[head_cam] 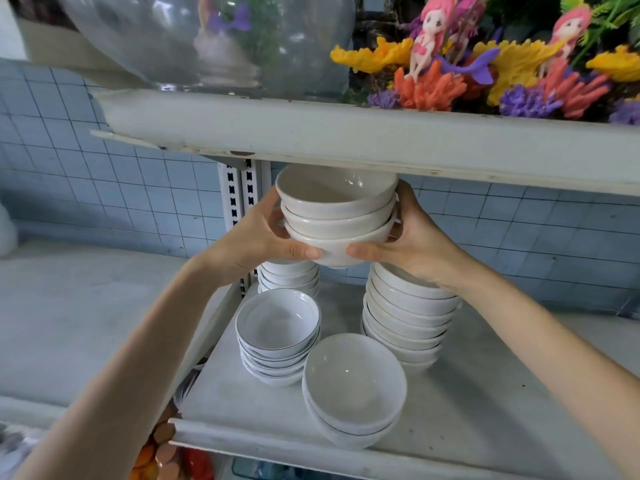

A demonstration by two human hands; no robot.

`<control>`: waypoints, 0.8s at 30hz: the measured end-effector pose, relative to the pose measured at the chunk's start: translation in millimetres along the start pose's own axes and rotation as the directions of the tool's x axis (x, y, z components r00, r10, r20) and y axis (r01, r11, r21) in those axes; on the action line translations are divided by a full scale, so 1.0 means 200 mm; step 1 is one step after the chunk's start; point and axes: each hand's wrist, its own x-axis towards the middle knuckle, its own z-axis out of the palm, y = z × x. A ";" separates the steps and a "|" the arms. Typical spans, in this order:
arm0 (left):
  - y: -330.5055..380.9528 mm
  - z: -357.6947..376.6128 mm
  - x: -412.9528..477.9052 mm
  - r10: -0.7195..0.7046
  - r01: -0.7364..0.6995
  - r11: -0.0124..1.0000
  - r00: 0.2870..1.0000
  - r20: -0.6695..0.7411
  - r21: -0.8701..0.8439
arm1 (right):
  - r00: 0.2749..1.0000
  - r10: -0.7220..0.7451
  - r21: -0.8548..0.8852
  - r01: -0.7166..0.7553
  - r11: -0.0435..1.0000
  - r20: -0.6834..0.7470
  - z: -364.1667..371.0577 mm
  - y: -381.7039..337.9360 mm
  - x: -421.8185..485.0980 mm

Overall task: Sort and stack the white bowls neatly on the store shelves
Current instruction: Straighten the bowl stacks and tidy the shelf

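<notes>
Left hand (pixel 263 237) curled round left side of held stack (pixel 337 216) of three white bowls, thumb against lowest bowl. Right hand (pixel 412 240) grips opposite side the same way. Held stack is in the air, just under upper shelf (pixel 346 133) and above lower shelf (pixel 485 393). On lower shelf, left to right: dark-rimmed stack (pixel 277 327) with back stack (pixel 289 277) behind it; low front stack (pixel 353 386) near the edge; tall stack (pixel 408 323) below right wrist. Upper shelf carries glass bowl (pixel 207 39), then mermaid figurines (pixel 429 36)

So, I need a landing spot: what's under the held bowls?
Below the held bowls lies bare shelf between a short back stack and a tall right stack. The left hand and right hand cover their tops.
</notes>
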 end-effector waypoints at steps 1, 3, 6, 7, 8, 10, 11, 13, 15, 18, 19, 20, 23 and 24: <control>0.00 -0.01 -0.02 -0.002 0.002 1.000 1.000 -0.008 0.000 | 1.000 0.000 0.003 0.000 1.000 0.007 0.02 0.00 0.00; 0.01 -0.03 -0.07 -0.002 0.002 1.000 1.000 -0.015 0.005 | 1.000 0.006 0.007 -0.006 1.000 0.022 0.06 -0.01 -0.01; 0.02 -0.06 -0.16 -0.017 0.017 1.000 0.999 -0.032 0.005 | 0.999 0.013 0.018 -0.013 1.000 0.038 0.13 -0.03 -0.03; 0.02 -0.06 -0.19 -0.025 0.026 1.000 0.999 -0.038 0.011 | 0.999 0.016 0.024 -0.017 1.000 0.042 0.15 -0.03 -0.04; 0.03 -0.07 -0.22 -0.031 0.031 0.999 0.999 -0.041 0.020 | 0.999 0.023 0.032 -0.024 0.999 0.045 0.17 -0.03 -0.05; 0.05 -0.08 -0.28 -0.033 0.036 0.998 0.998 -0.053 0.043 | 0.998 0.031 0.057 -0.034 0.998 0.059 0.21 -0.04 -0.08; 0.05 -0.08 -0.31 -0.037 0.040 0.998 0.998 -0.059 0.048 | 0.997 0.032 0.073 -0.037 0.997 0.068 0.23 -0.04 -0.09; 0.06 -0.07 -0.39 -0.048 0.052 0.997 0.996 -0.070 0.056 | 0.996 0.028 0.109 -0.037 0.993 0.081 0.27 -0.03 -0.13; 0.07 -0.04 -0.47 -0.051 0.059 0.995 0.993 -0.110 0.075 | 0.995 0.013 0.137 -0.027 0.990 0.098 0.31 -0.02 -0.18; 0.09 0.02 -0.61 -0.045 0.062 0.994 0.983 -0.180 0.091 | 0.991 0.000 0.213 -0.029 0.977 0.136 0.36 -0.01 -0.27; 0.10 0.05 -0.65 -0.043 0.063 0.993 0.980 -0.197 0.098 | 0.989 -0.002 0.249 -0.035 0.968 0.146 0.37 0.00 -0.30; 0.10 0.08 -0.70 -0.047 0.070 0.993 0.975 -0.216 0.098 | 0.988 -0.001 0.279 -0.043 0.959 0.157 0.39 0.00 -0.33; 0.12 0.18 -0.83 -0.074 0.095 0.994 0.954 -0.292 0.061 | 0.982 -0.022 0.307 -0.038 0.951 0.188 0.43 0.00 -0.43; 0.12 0.20 -0.87 -0.088 0.108 0.993 0.949 -0.303 0.047 | 0.980 -0.017 0.316 -0.048 0.948 0.199 0.44 0.00 -0.47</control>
